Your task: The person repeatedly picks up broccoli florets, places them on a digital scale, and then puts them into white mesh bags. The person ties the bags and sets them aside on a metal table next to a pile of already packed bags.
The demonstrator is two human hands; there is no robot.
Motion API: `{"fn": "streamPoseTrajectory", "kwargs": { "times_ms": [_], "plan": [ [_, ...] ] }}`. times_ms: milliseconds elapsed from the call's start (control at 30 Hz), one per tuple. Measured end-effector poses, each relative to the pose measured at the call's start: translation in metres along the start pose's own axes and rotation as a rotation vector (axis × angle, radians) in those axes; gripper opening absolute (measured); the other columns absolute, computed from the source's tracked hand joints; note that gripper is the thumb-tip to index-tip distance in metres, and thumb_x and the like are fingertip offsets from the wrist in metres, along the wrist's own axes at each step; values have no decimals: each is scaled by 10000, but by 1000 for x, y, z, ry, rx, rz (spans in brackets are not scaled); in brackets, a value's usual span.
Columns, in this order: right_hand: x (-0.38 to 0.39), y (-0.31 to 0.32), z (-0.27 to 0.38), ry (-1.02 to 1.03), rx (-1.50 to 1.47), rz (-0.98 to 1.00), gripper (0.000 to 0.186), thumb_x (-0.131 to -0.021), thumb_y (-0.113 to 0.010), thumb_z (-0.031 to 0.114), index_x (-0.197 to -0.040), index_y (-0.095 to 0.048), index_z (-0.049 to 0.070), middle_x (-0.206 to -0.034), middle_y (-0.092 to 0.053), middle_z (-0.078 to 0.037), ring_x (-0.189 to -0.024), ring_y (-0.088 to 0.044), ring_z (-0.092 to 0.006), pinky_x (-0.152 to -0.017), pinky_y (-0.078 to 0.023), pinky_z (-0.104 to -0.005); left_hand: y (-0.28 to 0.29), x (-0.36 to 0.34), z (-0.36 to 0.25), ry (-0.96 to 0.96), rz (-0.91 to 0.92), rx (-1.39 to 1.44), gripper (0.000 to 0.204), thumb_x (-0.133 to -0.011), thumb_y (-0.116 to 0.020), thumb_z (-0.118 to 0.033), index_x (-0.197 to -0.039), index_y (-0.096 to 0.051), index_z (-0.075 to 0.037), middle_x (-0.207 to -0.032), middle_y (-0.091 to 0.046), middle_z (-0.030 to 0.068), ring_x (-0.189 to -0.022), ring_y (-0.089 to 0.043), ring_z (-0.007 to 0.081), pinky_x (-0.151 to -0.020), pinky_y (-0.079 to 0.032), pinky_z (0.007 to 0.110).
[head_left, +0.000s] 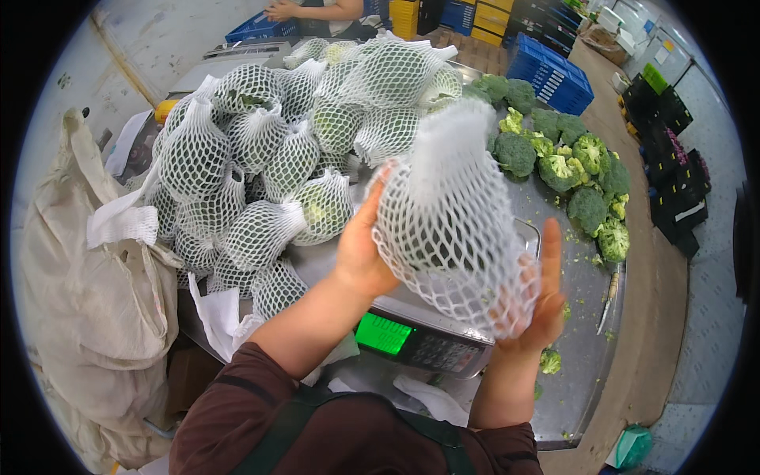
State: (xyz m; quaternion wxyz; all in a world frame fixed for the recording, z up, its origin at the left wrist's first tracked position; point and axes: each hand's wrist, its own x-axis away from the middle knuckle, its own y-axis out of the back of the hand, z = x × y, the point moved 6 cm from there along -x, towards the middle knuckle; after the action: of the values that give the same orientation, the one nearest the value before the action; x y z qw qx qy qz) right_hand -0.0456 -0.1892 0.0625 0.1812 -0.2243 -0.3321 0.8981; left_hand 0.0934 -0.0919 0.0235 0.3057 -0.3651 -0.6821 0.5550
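Now both hands, left hand [360, 245] and right hand [542, 305], grip netted broccoli [447, 222] above scale [427, 336].

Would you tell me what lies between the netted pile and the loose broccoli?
In the head view, the netted broccoli held by both hands, left hand and right hand, lies between netted pile and loose broccoli.

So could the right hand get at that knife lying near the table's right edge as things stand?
Probably not right away. The right hand is busy holding up the netted broccoli together with the left hand. The knife itself lies uncovered on the table just beside that hand, so once freed, likely yes.
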Motion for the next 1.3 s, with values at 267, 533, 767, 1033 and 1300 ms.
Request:
{"fn": "streamPoseTrajectory", "kwargs": {
  "times_ms": [267,533,767,1033,1300],
  "plan": [
    [-10,38,-71,-295,312,-274,580,-867,-598,44,-1395,-359,68,-1184,-524,-54,-1029,-526,-136,-849,-456,-267,-19,-21,-19,27,161,11,447,-975,-415,-377,-1255,-524,-44,-1253,-562,131,-1156,-529,294,-1006,-411,441],
    [-42,177,35,-217,969,-552,310,-852,-660,161,-1145,-618,67,-1012,-628,-49,-919,-568,-126,-794,-470,-272,-41,-152,-223,-907,-128,-828,404,-995,-380,-293,-1258,-444,7,-1256,-528,159,-1182,-501,317,-954,-450,465],
    [-154,275,22,-60,1816,-168,304,-805,-646,202,-1077,-643,64,-993,-640,-141,-935,-614,-284,-798,-485,-367,63,-253,-336,-767,-783,-972,362,-959,-444,-248,-1213,-452,10,-1195,-537,178,-1002,-601,299,-773,-531,423],
    [-278,219,-131,-202,2522,470,923,-681,-794,348,-1432,-257,367,-1463,-250,-176,-1243,-385,-445,-921,-442,-538,43,-233,-289,-835,-867,-1587,514,-881,-598,-252,-1310,-431,-23,-1292,-485,114,-1214,-449,248,-883,-448,379],
    [-275,213,-72,-140,2246,292,865,-605,-758,328,-1384,-385,307,-1321,-416,-231,-1140,-498,-388,-918,-473,-442,-50,-129,-171,-594,-196,-1525,598,-865,-629,-298,-1361,-354,-109,-1272,-511,84,-1202,-448,230,-1007,-342,355]
  ]
}}
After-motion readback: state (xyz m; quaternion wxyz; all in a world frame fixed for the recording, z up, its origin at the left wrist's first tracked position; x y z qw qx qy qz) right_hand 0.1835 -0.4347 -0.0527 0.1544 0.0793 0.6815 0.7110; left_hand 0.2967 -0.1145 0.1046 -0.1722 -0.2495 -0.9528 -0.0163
